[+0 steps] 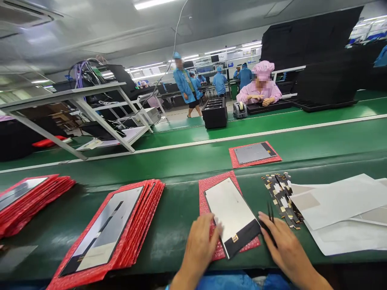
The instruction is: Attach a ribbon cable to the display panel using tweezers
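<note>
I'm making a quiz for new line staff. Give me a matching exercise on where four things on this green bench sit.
Things:
1. black tweezers
2. rectangular grey panel on red bubble sheet
3. white paper sheets
4. stack of red bubble sheets topped by a dark panel

Places:
A. far right
B. out on the belt
C. in the right hand
D. left of the left hand

Pairs: 1-C, 2-B, 3-A, 4-D

Green bench [187, 201], red mats [208, 189] with panels, red stacks [145, 213], white sheets [341, 201], small strips [281, 195]
</note>
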Demonstrator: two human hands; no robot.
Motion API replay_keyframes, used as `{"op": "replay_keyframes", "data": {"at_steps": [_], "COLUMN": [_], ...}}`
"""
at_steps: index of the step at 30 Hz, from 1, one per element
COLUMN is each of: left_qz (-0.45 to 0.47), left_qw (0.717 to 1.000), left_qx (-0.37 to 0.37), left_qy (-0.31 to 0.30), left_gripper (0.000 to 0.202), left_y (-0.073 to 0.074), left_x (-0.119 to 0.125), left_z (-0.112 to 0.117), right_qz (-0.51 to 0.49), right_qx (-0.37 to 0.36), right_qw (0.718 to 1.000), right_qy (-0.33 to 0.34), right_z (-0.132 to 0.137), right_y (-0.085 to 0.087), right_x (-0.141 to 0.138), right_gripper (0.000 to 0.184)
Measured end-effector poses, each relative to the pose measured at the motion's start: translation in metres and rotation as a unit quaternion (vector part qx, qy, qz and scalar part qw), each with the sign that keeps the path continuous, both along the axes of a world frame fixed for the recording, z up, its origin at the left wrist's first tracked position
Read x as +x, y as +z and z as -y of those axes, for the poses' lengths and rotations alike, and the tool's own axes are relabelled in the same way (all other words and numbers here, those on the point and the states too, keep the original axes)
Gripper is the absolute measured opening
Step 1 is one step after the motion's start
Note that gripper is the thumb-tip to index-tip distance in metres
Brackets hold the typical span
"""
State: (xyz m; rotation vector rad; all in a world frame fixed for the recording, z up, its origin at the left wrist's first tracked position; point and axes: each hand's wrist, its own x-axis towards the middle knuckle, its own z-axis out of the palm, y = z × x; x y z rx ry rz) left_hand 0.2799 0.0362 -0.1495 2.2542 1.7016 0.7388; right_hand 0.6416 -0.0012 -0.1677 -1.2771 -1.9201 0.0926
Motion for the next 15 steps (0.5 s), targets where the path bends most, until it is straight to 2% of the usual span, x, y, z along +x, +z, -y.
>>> {"op": "replay_keyframes", "data": {"at_steps": [1,3,5,7,9,11,15], "left_qz": [0.003,0.004,-0.005,-0.015,-0.003,0.022,0.055], "left_qw": [1.0,0.999,0.997,0.996,0.997,0.997,0.998], "left_qx": [-0.014,-0.046,-0.075,-0.089,-0.081,-0.066,-0.014], "left_qy": [-0.008,-0.019,-0.013,-0.005,-0.014,-0.031,-0.041], "left_gripper": [0.047,0.082,0.117,0.136,0.138,0.129,0.127], "left_y": [-0.014,-0.035,-0.046,-0.049,-0.049,-0.05,-0.052], "left_x": [0.004,0.006,0.003,-0.004,-0.012,-0.02,-0.029], "left_z": [0.021,0.051,0.066,0.069,0.067,0.063,0.056], "right_qz": [-0.004,-0.007,0.001,0.004,-0.008,-0.023,-0.053], "right_qx": [-0.011,-0.039,-0.062,-0.061,-0.047,-0.041,-0.054], "right_qw": [1.0,0.999,0.998,0.998,0.998,0.997,0.994], "right_qy": [-0.005,0.002,0.02,0.03,0.042,0.058,0.079], "right_z": [0.001,0.006,0.011,0.014,0.014,0.013,0.012], "right_y": [-0.002,-0.005,-0.004,0.0,0.005,0.008,0.005], "right_x": [0.005,0.005,-0.001,-0.006,-0.01,-0.013,-0.015], "right_gripper": [0.092,0.091,0.094,0.097,0.096,0.094,0.092]}}
